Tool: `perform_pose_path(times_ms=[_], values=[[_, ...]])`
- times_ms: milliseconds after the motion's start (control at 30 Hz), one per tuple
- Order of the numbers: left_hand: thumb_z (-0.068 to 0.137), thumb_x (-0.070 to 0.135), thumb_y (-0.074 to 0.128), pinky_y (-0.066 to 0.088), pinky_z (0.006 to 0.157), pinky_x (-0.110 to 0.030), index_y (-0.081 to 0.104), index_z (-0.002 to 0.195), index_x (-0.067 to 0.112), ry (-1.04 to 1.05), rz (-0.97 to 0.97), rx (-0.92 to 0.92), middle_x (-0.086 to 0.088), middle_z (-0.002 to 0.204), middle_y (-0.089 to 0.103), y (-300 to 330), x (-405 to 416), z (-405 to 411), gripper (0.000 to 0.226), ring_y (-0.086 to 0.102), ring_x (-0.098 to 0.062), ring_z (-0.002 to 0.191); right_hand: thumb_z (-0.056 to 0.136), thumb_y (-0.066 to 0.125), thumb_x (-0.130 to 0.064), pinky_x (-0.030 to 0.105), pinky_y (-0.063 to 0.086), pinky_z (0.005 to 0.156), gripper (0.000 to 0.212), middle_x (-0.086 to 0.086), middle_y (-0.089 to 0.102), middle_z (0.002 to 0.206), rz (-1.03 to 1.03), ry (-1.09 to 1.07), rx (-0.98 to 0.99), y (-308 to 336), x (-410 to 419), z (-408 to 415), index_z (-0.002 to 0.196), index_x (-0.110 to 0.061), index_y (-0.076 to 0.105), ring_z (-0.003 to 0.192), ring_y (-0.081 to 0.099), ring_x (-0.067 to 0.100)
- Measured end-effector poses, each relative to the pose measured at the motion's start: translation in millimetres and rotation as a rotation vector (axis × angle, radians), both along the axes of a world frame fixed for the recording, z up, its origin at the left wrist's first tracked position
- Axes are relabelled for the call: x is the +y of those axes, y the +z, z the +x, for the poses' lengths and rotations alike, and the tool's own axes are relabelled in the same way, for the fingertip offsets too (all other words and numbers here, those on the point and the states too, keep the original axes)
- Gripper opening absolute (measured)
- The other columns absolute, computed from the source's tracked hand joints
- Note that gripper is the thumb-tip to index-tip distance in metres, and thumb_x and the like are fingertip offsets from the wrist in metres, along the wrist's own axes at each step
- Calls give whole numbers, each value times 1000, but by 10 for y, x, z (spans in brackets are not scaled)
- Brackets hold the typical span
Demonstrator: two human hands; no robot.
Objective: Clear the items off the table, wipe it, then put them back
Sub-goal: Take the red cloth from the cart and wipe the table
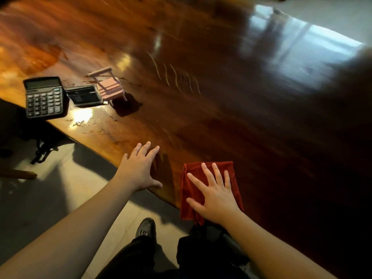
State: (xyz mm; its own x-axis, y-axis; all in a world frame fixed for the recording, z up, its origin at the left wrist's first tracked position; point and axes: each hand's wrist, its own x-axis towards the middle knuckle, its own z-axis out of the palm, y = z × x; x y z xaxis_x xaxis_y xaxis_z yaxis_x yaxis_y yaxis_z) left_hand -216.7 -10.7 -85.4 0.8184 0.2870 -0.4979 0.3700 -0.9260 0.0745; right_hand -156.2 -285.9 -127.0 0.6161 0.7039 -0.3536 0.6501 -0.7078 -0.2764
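- Worktop (201, 117): glossy reddish-brown wood, visible grain, fine scratches, irregular near edge.
- Window reflection (298, 47): bright pale patch on the far right of the surface.
- Floor (120, 218): pale tiles, near left, crossed by dark shadows.
- Light: warm glare at left, deep shade at right.

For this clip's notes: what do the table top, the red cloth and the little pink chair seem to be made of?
Table top: apparently wood under a glossy varnish, with visible grain and window reflections. Red cloth: soft fabric, folded and creased under the right hand. Little pink chair: looks like painted wooden slats and dowels, though plastic is possible.
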Motion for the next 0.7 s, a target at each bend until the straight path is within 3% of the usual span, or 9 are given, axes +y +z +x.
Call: perform_pose_path(times_ms=[67, 233, 467, 700], values=[[56, 87, 68, 20, 117, -58, 4, 158, 38, 53, 7, -31, 0, 169, 4, 75, -40, -57, 131, 0, -27, 155, 78, 19, -93, 53, -25, 110, 82, -4, -3, 169, 12, -7, 45, 74, 27, 83, 150, -61, -4, 150, -20, 25], [47, 96, 50, 24, 116, -59, 8, 158, 37, 197, 35, -95, 1, 169, 8, 282, -116, -184, 133, 4, -28, 154, 80, 34, -87, 59, 8, 117, 84, -2, 24, 165, 81, -33, 84, 365, 58, 309, 152, -51, 12, 151, 13, 25], [48, 98, 45, 30, 114, -58, 11, 157, 37, 371, 82, -218, 0, 168, 14, 568, -63, -351, 130, 10, -28, 154, 83, 43, -80, 53, 19, 119, 85, -2, 25, 165, 164, 11, 51, 724, 258, 545, 156, -44, 18, 151, 19, 25], [59, 88, 64, 38, 113, -54, 16, 157, 32, 517, 54, -341, -3, 166, 20, 719, 467, -378, 122, 20, -28, 151, 83, 51, -76, 49, 33, 115, 87, 0, 29, 163, 208, 0, 16, 1033, 784, 739, 157, -42, 20, 148, 28, 24]])
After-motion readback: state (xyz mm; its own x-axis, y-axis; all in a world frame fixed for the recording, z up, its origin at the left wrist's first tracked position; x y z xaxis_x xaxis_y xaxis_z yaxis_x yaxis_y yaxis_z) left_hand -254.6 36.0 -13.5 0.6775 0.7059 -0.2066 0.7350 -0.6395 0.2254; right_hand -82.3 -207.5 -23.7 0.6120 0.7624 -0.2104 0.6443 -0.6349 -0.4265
